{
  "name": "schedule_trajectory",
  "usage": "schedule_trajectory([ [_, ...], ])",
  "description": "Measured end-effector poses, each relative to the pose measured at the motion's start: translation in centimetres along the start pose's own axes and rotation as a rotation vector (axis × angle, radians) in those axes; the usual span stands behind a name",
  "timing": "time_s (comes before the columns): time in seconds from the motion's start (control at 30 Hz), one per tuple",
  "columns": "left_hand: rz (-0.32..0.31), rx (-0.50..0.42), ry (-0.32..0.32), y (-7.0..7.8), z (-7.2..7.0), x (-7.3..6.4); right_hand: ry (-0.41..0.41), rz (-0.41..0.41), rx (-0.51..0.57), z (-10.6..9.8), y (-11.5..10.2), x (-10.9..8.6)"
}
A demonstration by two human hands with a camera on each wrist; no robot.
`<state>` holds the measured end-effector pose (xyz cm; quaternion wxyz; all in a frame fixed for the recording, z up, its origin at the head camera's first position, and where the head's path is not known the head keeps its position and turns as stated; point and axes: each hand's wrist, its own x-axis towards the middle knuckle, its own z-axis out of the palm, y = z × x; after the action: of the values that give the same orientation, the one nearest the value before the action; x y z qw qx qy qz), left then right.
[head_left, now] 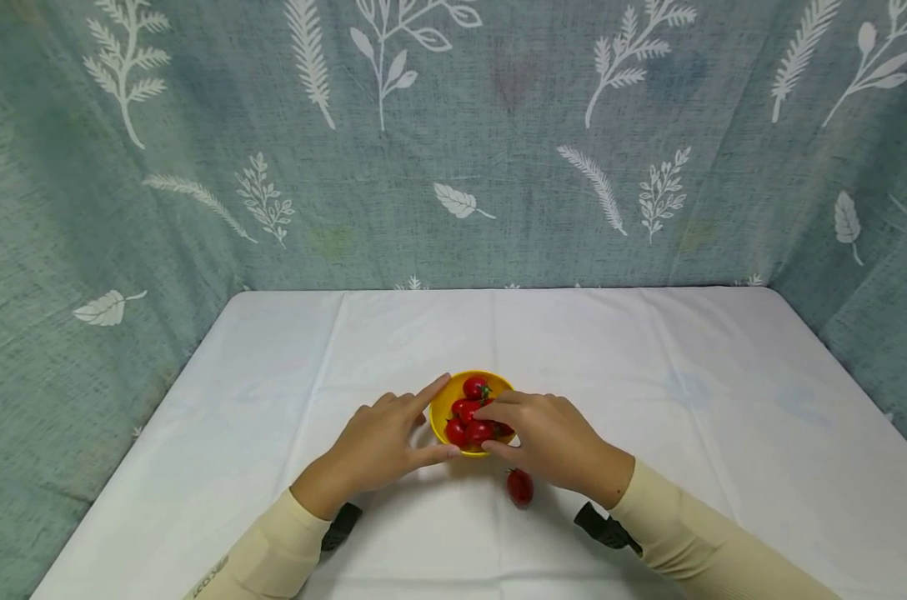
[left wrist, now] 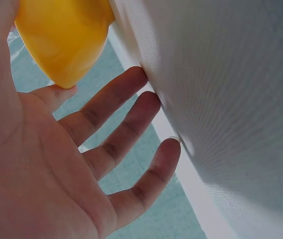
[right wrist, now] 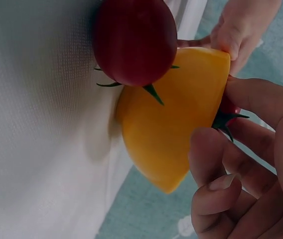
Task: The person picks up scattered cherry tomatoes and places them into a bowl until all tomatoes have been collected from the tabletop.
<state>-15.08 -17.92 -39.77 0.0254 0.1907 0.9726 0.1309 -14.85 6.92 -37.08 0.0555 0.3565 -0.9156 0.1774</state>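
A yellow bowl [head_left: 433, 414] holds several red cherry tomatoes [head_left: 475, 387] with green stems. My left hand [head_left: 382, 437] holds the bowl from its left, index fingertip at the far rim and thumb at the near rim. Its other fingers reach toward the white cloth in the left wrist view. My right hand [head_left: 554, 437] reaches over the bowl's right rim, thumb and index finger around a cherry tomato [right wrist: 228, 107]. In the right wrist view its other fingers are bent outside the bowl. Another cherry tomato [head_left: 520, 487] lies on the cloth just in front of the bowl.
A white cloth [head_left: 618, 350] with fold lines covers the table. Green-grey curtains [head_left: 498, 225] with white leaf prints stand behind the table and along both sides. Black straps [head_left: 607, 527] show beneath the wrists.
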Motion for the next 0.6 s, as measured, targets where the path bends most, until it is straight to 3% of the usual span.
schedule_trajectory([
  [0.6,-0.002,0.01,0.0,0.04,0.04,0.05,-0.006,0.003,-0.025,-0.02,-0.06,-0.14],
])
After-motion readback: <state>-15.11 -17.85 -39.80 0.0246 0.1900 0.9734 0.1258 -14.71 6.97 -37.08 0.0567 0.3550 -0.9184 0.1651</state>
